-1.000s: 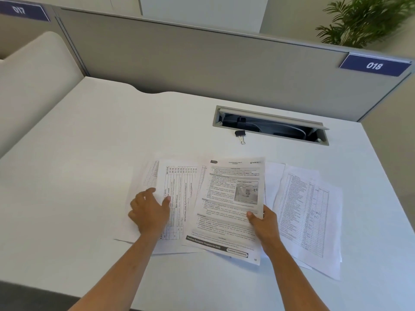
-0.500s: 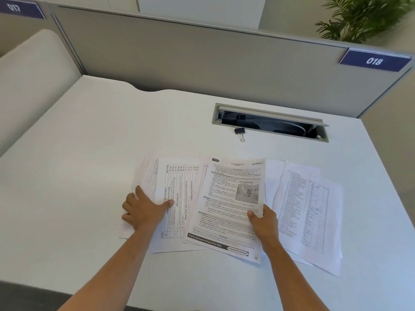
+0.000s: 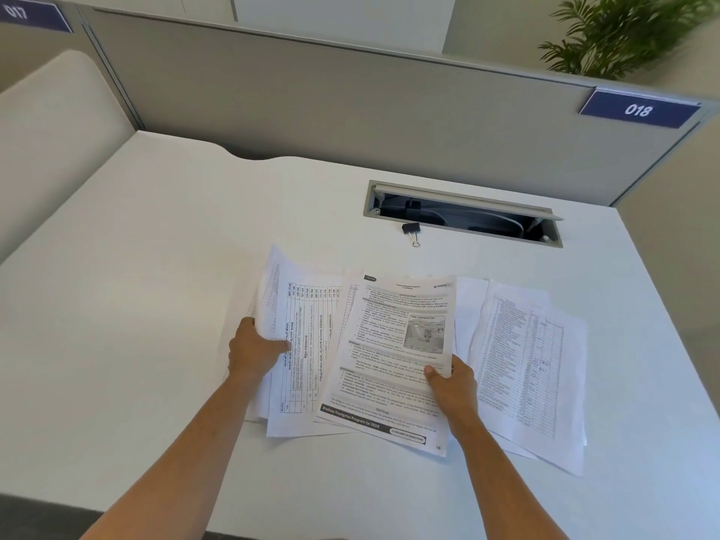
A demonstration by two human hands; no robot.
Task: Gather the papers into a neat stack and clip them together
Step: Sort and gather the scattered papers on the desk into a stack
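- The papers (image 3: 393,344) lie fanned across the middle of the white counter (image 3: 136,286), overlapping one another and not yet squared into a stack.
- The left hand (image 3: 255,350) grips the left edge of the table-printed sheets (image 3: 307,344): thumb on top, fingers tucked beneath, and that edge is lifted and curling off the counter.
- The right hand (image 3: 448,381) pinches the right edge of the text page (image 3: 401,356), which bears a small picture, thumb on top.
- A further sheaf, the list sheets (image 3: 526,368), lies flat to the right, partly under the middle sheets and held by neither hand.
- The binder clip (image 3: 412,231) lies on the counter beyond the papers, just in front of the open cable tray (image 3: 463,212), apart from both hands.
- Handling judgement: the sheets are light, thin and limp. They bend under their own weight and slide readily over one another.
- Take hold at opposite long edges and draw the sheets inward. Gather the list sheets as well, then knock the edges against the counter to align them.
- Risk: a one-edge grip may let lower sheets slip out or crease.
- The clip is small and stiff-sprung. Squeeze its wire handles and seat it on one edge of the squared stack.
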